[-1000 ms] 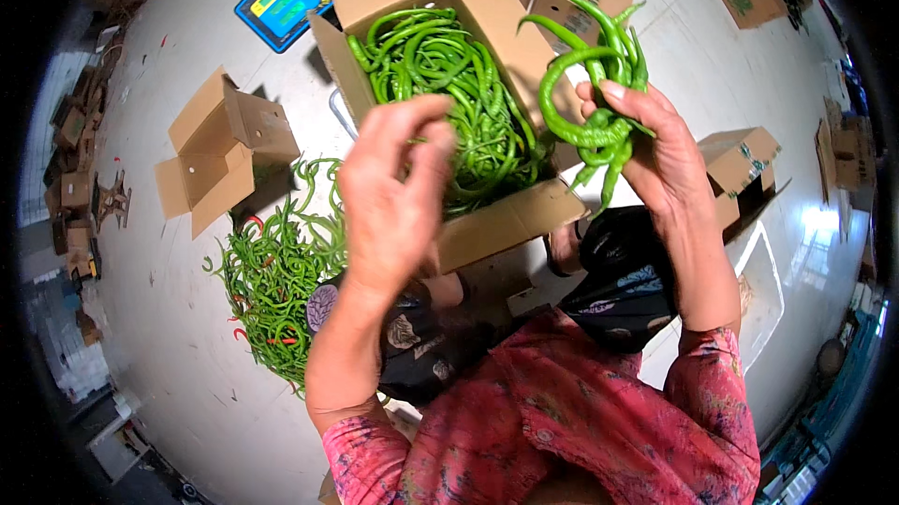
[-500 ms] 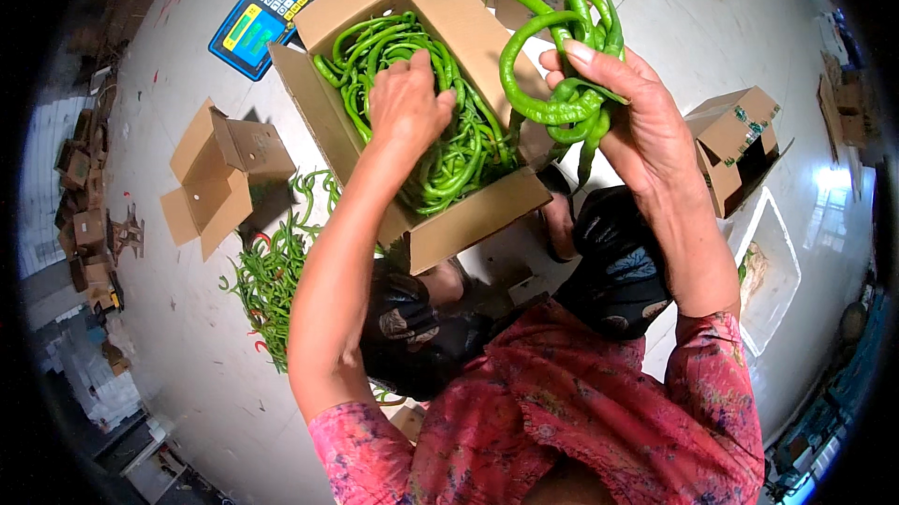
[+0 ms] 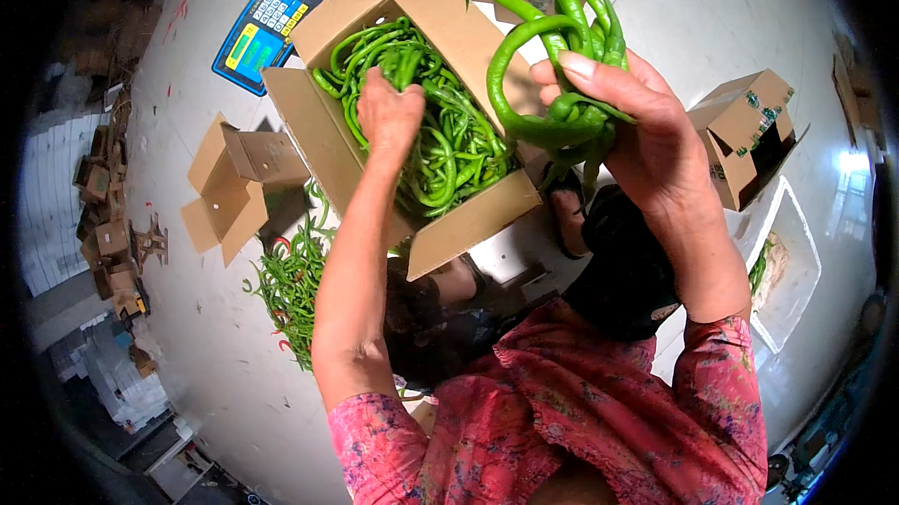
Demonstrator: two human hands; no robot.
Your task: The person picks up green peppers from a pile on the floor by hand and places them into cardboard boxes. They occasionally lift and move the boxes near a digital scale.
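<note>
A small open box [image 3: 269,155] stands beside a pile of green and red peppers [image 3: 292,278]. The left hand [image 3: 389,115] is inside the big box [image 3: 473,230], touching its green peppers [image 3: 456,145]; whether it grips any, I cannot tell. Further right, the right hand [image 3: 653,121] is clamped on a raised bunch of long peppers [image 3: 560,134].

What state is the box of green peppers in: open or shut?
Open: the cardboard box's flaps spread outward, exposing green peppers, with the left hand among them.
</note>
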